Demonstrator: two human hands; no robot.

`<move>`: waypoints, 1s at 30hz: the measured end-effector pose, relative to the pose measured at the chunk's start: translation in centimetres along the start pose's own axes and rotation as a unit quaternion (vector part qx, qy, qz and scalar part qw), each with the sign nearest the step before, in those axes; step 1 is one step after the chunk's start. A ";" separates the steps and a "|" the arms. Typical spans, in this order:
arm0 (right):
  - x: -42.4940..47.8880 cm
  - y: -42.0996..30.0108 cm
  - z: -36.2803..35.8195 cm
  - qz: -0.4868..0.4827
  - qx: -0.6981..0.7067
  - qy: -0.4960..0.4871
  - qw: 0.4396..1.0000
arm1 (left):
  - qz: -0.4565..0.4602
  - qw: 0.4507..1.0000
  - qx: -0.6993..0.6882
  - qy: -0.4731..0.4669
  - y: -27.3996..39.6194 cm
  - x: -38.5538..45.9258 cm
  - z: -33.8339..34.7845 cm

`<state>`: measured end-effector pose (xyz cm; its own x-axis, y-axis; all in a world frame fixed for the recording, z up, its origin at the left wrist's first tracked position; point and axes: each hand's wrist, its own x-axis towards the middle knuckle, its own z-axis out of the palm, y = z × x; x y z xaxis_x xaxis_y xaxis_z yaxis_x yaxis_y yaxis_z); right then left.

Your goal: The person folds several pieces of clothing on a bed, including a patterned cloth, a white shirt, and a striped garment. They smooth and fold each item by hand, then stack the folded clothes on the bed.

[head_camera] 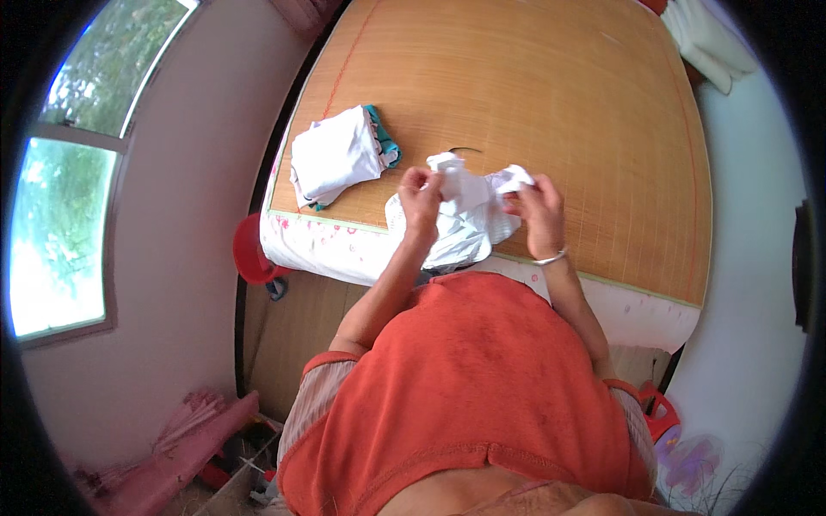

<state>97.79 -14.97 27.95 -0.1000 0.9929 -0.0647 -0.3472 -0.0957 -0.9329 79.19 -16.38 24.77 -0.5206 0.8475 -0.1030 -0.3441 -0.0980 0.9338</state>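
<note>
Near the front edge of a bed, a white garment [468, 206] hangs partly lifted between my two hands, its lower part lying on the bed. My left hand [421, 197] pinches one upper corner of the cloth. The opposite corner is in my right hand [541, 209], which has a silver bangle on the wrist and looks slightly blurred. To the left lies a stack of folded clothes [339, 155], white on top with teal fabric showing at its edge.
A woven mat [548, 97] covers the bed over a white floral sheet [329, 242]. A red plastic basin [250, 251] stands by the bed's left corner. Walls flank both sides, with a window [71, 226] at left. White bedding [700, 42] lies at the far right corner.
</note>
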 end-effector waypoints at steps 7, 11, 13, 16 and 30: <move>-0.9 -2.2 3.3 -0.248 -0.337 -0.106 0.902 | 0.035 0.987 -0.043 -0.153 2.9 -4.8 3.5; -1.8 -2.5 3.2 -0.252 -0.326 -0.114 0.904 | 0.041 0.984 -0.044 -0.166 2.7 -4.3 2.8; -1.7 -2.0 3.1 -0.268 -0.331 -0.116 0.897 | 0.027 0.981 -0.044 -0.189 2.9 -4.3 2.8; -1.8 -1.9 2.8 -0.268 -0.342 -0.123 0.892 | 0.020 0.972 -0.028 -0.233 2.9 -4.4 2.7; -1.5 -0.1 -2.8 -0.167 -0.358 -0.097 0.914 | -0.036 0.940 -0.012 -0.339 4.4 -3.5 -3.8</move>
<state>100.59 -16.28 27.15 -0.2871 0.9206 0.2648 0.3035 0.3496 -0.8864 76.51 -21.78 27.98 0.1192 0.9893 0.0839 -0.3806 -0.0325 0.9241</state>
